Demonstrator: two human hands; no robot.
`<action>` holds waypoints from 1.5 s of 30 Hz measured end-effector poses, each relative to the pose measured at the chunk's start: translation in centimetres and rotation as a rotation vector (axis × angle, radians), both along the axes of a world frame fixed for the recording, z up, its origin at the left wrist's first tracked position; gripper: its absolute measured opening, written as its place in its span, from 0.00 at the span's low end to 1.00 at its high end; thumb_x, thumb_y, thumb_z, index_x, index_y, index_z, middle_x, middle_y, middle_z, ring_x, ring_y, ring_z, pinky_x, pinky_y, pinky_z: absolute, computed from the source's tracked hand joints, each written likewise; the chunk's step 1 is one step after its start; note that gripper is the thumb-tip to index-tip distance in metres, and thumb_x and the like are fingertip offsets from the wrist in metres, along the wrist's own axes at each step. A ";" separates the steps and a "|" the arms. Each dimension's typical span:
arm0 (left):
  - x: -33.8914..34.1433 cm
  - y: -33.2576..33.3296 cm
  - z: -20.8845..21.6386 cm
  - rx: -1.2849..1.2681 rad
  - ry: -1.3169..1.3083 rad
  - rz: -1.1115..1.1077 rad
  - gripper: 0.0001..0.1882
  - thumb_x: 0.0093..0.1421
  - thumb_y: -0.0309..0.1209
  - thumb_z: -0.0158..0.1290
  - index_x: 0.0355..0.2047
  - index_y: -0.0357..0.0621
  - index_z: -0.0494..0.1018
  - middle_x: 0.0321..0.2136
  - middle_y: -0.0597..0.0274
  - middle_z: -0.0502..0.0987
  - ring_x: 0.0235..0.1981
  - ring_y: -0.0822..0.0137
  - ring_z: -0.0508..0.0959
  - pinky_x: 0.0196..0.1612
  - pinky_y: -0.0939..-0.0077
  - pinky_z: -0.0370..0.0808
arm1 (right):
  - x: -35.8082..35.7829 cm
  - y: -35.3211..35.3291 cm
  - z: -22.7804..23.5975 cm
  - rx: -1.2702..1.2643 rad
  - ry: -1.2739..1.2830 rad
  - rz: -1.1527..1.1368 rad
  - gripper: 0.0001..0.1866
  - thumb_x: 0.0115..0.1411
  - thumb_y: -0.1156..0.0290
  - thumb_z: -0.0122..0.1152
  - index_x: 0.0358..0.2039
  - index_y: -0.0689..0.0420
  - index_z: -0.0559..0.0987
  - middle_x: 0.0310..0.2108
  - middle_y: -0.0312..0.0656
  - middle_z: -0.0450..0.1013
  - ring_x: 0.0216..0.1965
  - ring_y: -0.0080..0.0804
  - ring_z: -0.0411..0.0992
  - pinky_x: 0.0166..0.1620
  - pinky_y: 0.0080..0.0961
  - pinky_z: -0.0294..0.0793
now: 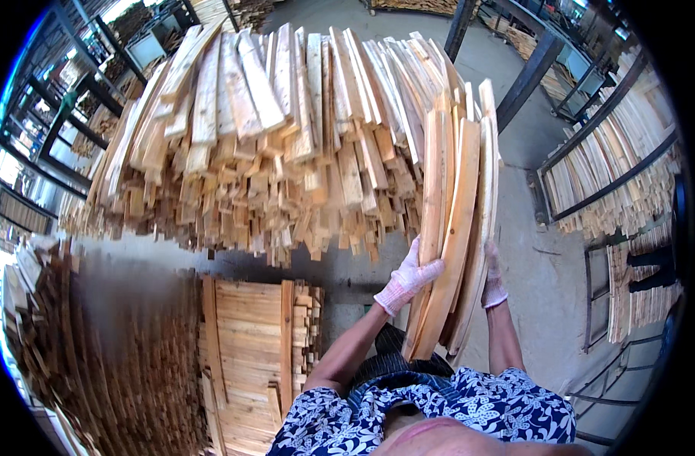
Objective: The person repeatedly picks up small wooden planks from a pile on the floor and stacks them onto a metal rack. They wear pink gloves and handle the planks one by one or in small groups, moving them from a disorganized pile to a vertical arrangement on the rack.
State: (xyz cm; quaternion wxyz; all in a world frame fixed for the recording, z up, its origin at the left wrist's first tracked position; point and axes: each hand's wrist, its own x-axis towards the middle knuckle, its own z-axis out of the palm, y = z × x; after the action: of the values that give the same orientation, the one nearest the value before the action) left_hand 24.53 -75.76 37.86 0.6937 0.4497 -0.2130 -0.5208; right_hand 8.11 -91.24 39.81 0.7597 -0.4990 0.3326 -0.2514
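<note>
Between my two gloved hands is a bundle of long wooden boards (457,220), held lengthwise in front of my body. My left hand (414,280), in a pale pinkish knit glove, grips the bundle's left side with its thumb over the boards. On the opposite side my right hand (495,280), gloved alike, presses against the outer board; its fingers are partly hidden behind the wood. The bundle's far end reaches beside the right edge of a large stack of loose boards (309,144), whose uneven ends face me.
Left of me stands a tall dark stack of boards (127,357), beside a lower pile of crosswise boards (245,334). A dark metal post (530,80) rises beyond the bundle. More boards lie in a metal rack (609,167) at right, where a person's dark-clothed legs (655,266) show.
</note>
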 end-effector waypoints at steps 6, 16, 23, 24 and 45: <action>-5.7 8.7 2.0 -0.128 -0.019 0.193 0.51 0.58 0.23 0.61 0.74 0.46 0.40 0.60 0.58 0.68 0.58 0.67 0.70 0.59 0.69 0.70 | -4.0 3.2 1.9 -0.311 0.177 0.169 0.42 0.69 0.36 0.43 0.65 0.62 0.67 0.62 0.48 0.68 0.62 0.38 0.68 0.66 0.37 0.65; -13.1 29.2 -8.0 -0.357 0.681 0.808 0.38 0.65 0.35 0.58 0.71 0.53 0.52 0.57 0.53 0.72 0.54 0.56 0.78 0.53 0.56 0.81 | 8.0 24.3 -0.1 0.183 0.137 1.069 0.42 0.60 0.54 0.65 0.69 0.58 0.61 0.63 0.44 0.66 0.62 0.34 0.67 0.65 0.32 0.66; -19.9 35.9 -14.0 -0.165 0.769 1.291 0.36 0.60 0.47 0.63 0.63 0.46 0.65 0.52 0.54 0.78 0.51 0.57 0.80 0.54 0.56 0.80 | 9.4 33.1 -12.8 0.462 0.377 1.412 0.33 0.68 0.56 0.58 0.66 0.61 0.66 0.61 0.42 0.69 0.60 0.30 0.69 0.64 0.31 0.69; -20.5 37.2 -14.9 -0.180 0.791 1.328 0.36 0.60 0.47 0.63 0.63 0.45 0.65 0.52 0.54 0.78 0.51 0.57 0.80 0.54 0.56 0.80 | 10.0 34.8 -14.0 0.444 0.415 1.462 0.33 0.67 0.55 0.58 0.66 0.62 0.67 0.61 0.42 0.69 0.60 0.29 0.69 0.64 0.30 0.69; -6.6 54.8 -30.2 0.542 0.568 1.849 0.42 0.56 0.27 0.65 0.65 0.37 0.52 0.38 0.51 0.77 0.35 0.60 0.80 0.33 0.67 0.81 | 29.5 52.8 -33.6 -1.272 0.486 1.564 0.48 0.60 0.38 0.57 0.73 0.48 0.52 0.69 0.65 0.54 0.68 0.64 0.56 0.67 0.48 0.61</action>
State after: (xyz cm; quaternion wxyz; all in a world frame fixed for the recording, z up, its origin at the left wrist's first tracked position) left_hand 17.89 -20.94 7.69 0.7253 0.4403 0.5190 0.1034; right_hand 37.62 -38.44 6.24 0.2191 -0.9218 -0.1341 0.2904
